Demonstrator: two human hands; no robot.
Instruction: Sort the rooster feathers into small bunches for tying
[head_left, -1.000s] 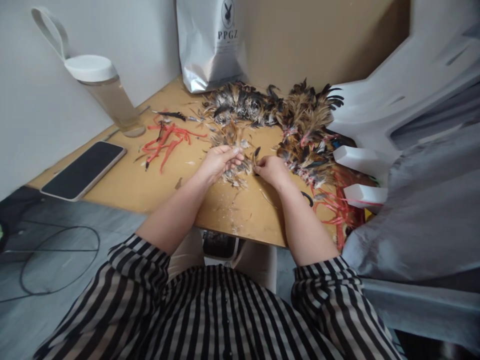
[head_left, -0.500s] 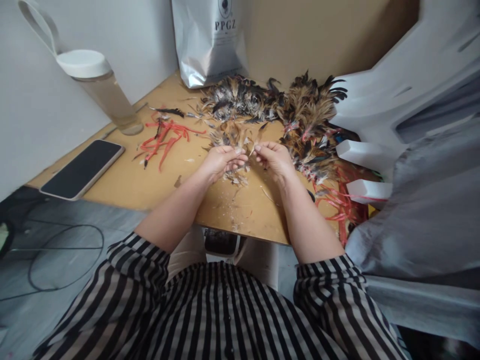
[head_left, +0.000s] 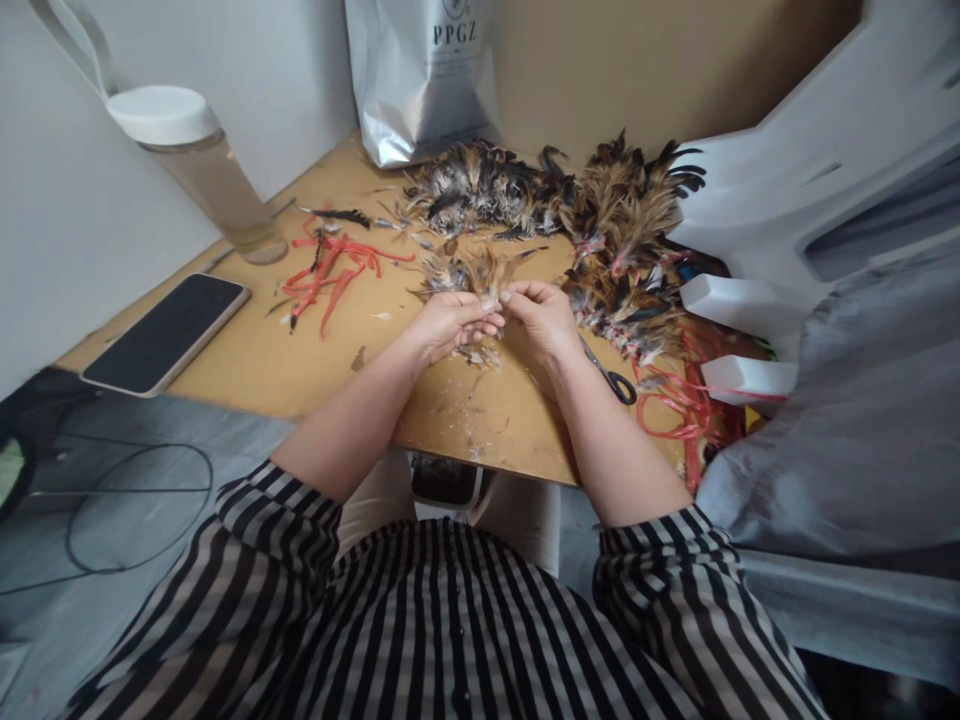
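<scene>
Fingers (head_left: 477, 326) of the left hand (head_left: 448, 324) pinched together on a fanned, wispy tuft of brown feathers (head_left: 489, 270); thumb and forefinger of the right hand (head_left: 549, 318) closed just beside, on one slender, dark-tipped feather (head_left: 523, 262). Beneath both, smooth tan tabletop (head_left: 360, 385), flecked with pale fluff (head_left: 471, 425). Around, shaggy brown-black feather heap (head_left: 622, 215), dark-handled scissors (head_left: 619, 388), tangled red plastic-looking strips (head_left: 337, 297). Farther out, creased silver bag (head_left: 424, 100), clear cylindrical bottle (head_left: 214, 190), flat black phone (head_left: 166, 333), pale wall (head_left: 247, 80), grey floor (head_left: 240, 450).

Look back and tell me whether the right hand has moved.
Yes. Judged against the near edge of the table, the right hand has moved away from that edge, and closer to the left hand.
</scene>
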